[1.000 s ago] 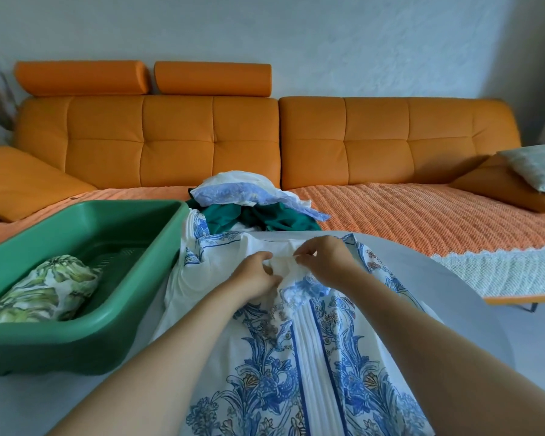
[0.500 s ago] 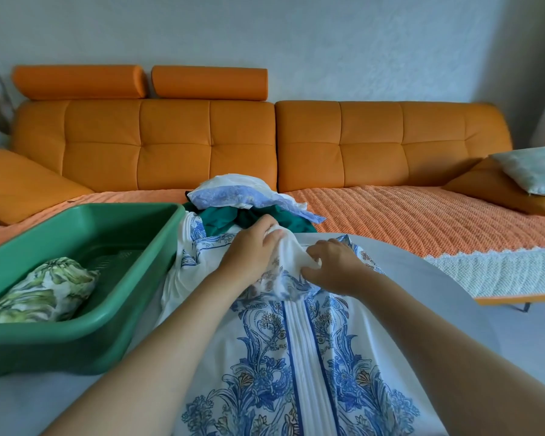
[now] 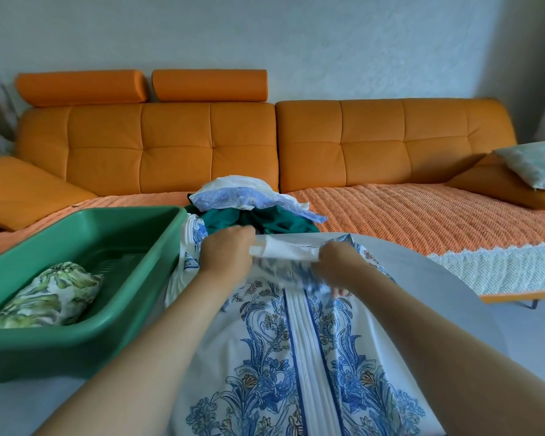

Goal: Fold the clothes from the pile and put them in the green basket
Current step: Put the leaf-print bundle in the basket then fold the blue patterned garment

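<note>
A white garment with a blue floral print [image 3: 299, 366] lies spread on the grey table [image 3: 428, 278]. My left hand [image 3: 227, 250] and my right hand [image 3: 337, 262] both grip its far edge, holding a white strip of the cloth lifted between them. Behind it sits the pile of clothes [image 3: 249, 206], white and pale blue on top, dark green beneath. The green basket [image 3: 85, 341] stands at the left and holds one folded leaf-print piece [image 3: 48, 297].
An orange sofa [image 3: 265, 146] with an orange knitted throw [image 3: 406, 215] runs behind the table. A pale cushion [image 3: 535, 165] lies at its right end. The basket's right wall touches the garment's left side.
Both hands were close together pinching the garment's top edge; they have moved apart and farther away, stretching a white strip of cloth between them.
</note>
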